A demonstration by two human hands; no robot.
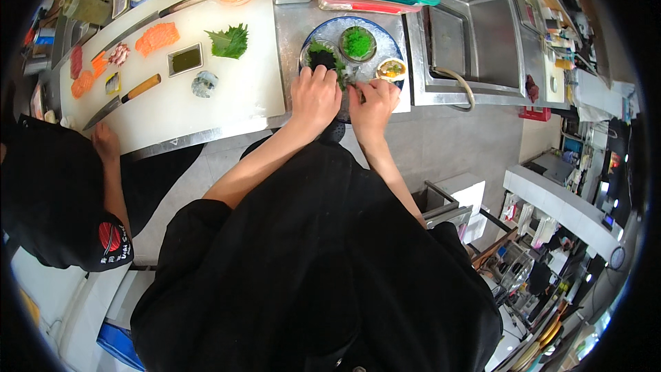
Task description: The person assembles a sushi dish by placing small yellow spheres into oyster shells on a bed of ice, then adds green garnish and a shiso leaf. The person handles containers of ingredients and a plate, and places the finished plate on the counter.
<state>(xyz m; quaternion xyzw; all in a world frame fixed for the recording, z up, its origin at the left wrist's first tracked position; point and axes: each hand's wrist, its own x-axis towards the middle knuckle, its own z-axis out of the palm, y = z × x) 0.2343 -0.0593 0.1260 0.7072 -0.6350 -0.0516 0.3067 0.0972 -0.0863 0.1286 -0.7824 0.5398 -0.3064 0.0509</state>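
Both hands work over the blue glass plate [385,31]. The left hand [315,96] has its fingers curled closed on a dark garnish cup [321,58] at the plate's near left. The right hand [374,102] pinches green leaves [344,76] beside it.

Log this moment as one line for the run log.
left hand: on dark garnish, blue plate | right hand: at plate's near edge, grip unclear | beside: green-filled bowl, sink

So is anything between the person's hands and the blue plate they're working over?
Nothing visible is. The left hand and right hand are both already over the near edge of the blue plate, beside its small bowls; no other object lies between.
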